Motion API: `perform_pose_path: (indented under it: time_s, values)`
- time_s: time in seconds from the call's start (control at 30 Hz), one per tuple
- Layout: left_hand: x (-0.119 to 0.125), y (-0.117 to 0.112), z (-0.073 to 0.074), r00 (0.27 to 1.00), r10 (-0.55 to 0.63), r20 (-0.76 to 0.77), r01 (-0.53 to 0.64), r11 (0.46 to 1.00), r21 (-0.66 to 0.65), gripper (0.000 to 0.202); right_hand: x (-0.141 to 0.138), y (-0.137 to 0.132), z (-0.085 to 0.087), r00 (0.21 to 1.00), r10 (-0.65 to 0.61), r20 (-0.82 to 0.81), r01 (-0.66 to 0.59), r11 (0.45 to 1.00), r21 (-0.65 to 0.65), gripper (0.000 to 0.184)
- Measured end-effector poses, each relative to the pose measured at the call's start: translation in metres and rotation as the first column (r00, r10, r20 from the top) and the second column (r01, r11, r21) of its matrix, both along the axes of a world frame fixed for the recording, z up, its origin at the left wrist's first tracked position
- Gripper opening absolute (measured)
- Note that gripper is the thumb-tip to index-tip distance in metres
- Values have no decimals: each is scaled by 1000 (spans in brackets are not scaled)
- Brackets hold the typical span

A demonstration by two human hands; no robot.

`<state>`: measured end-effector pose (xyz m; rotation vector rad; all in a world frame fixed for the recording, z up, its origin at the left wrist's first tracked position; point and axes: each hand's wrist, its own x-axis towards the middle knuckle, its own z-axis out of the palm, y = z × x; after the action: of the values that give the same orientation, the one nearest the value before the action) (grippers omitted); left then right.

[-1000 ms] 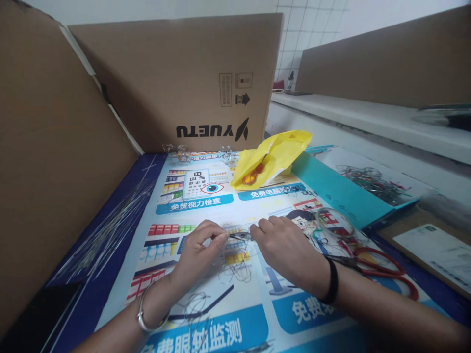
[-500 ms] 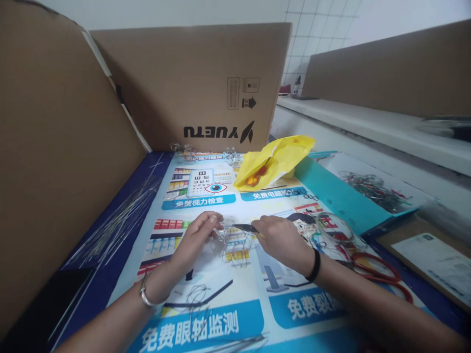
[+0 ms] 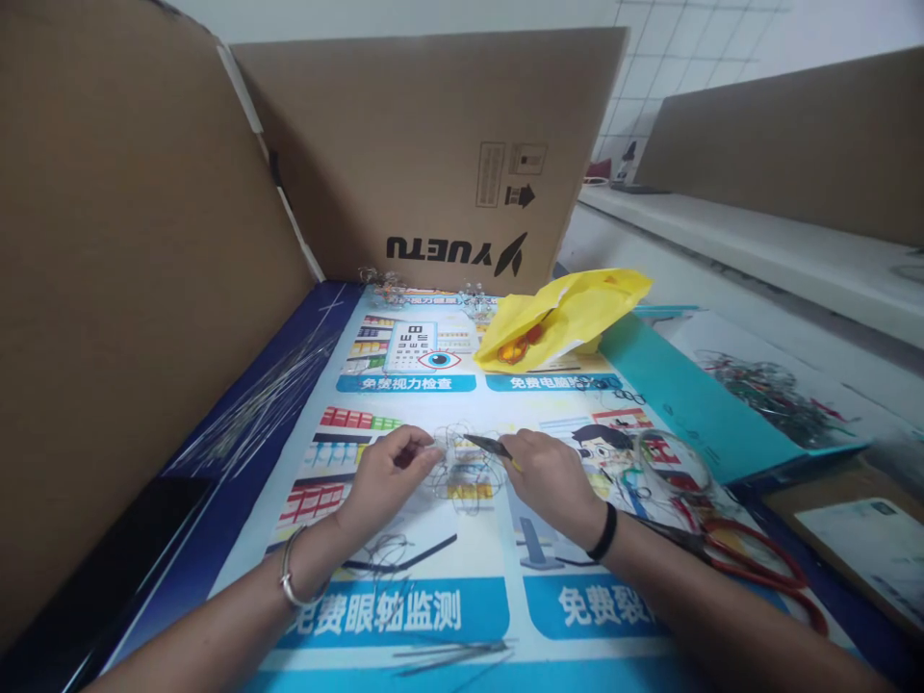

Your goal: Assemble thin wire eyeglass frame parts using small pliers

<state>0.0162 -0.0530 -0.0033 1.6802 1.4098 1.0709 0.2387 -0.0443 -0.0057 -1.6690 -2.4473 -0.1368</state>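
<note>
My left hand (image 3: 386, 481), a bangle at its wrist, is closed with thumb and forefinger pinched on a thin looped wire (image 3: 471, 489). The loops spread over the printed sheet (image 3: 498, 412) to the right of the fingertips. My right hand (image 3: 552, 486), with a black band at the wrist, is wrapped round pliers (image 3: 485, 445). Their dark, pointed jaws face left, close to the wire. A sliver of yellow handle shows under the fingers; the rest is hidden. Whether the jaws touch the wire I cannot tell.
Red-handled scissors (image 3: 751, 553) and a clear tape roll (image 3: 668, 460) lie right. Straight wires (image 3: 270, 404) are at left, more wire pieces (image 3: 451, 654) in front. Beyond are a yellow bag (image 3: 570, 318) and a turquoise box (image 3: 650, 385) with tangled wires. Cardboard panels (image 3: 433, 144) stand behind.
The view has shifted, so most things appear further right. The pliers' tip has drawn slightly away from my left fingertips, and the wire loops between the hands show more spread out.
</note>
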Motion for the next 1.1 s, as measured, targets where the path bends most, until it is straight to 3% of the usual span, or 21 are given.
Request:
perform_pose_path:
  time_s: [0.17,0.3,0.47,0.73,0.9,1.1]
  values:
    - [2,-2,-2,992,50,-120,-45,998,44,13,1,-2,0,998,24,54,-25,1000,19,17]
    - [1,0,-5,982,23,-187,0,993,122,9,0,-2,0,997,26,77,-27,1000,15,16]
    - [5,5,-11,985,-12,-172,29,995,97,22,-1,-2,2,997,10,70,-8,999,-36,13]
    - [9,12,-17,951,95,-294,-5,956,292,8,-4,-2,6,995,48,88,-42,997,-72,15]
    - [6,13,-14,928,96,-361,59,917,394,9,-7,-3,12,990,66,125,-54,994,-97,14]
    - [5,12,-13,809,131,-573,204,852,482,26,-10,-4,14,989,71,131,-56,992,-112,13]
